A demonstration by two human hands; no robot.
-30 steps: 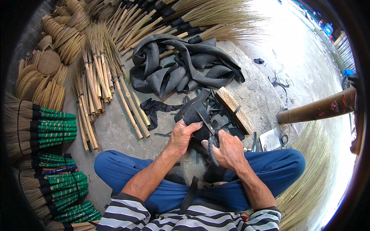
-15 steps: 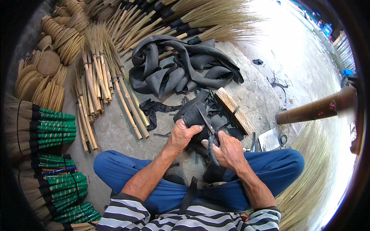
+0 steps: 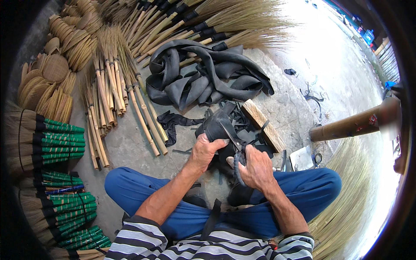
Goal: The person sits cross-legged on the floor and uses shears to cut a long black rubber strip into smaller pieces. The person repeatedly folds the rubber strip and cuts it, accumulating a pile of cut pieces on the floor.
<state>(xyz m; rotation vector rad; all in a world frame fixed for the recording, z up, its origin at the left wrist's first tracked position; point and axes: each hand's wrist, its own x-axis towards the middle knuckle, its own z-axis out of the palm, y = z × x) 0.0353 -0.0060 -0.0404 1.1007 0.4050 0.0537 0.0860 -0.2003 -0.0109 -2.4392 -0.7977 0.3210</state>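
My left hand point(image 3: 205, 152) pinches a piece of black rubber sheet point(image 3: 213, 129), its thumb pointing toward the scissors. A pair of scissors point(image 3: 232, 138) with dark wrapped handles is in my right hand point(image 3: 257, 168), fingers closed round the grips. The blades lie against the right side of the rubber sheet. How far the blades are parted is hard to make out. Beneath and beyond both hands is a heap of cut black rubber strips point(image 3: 248, 135), partly hidden by the sheet and my fingers.
A wooden block point(image 3: 263, 125) borders the strips on the right. Beyond lies a tangle of black rubber tubing point(image 3: 208, 78). Bamboo-handled brooms point(image 3: 145, 117), green-wrapped brooms point(image 3: 65, 141) and woven discs point(image 3: 55, 68) fill the left. A bamboo pole point(image 3: 346, 125) juts in at right.
The scissor blades have shifted slightly against the rubber sheet. Both hands stay in nearly the same place and keep their grips.
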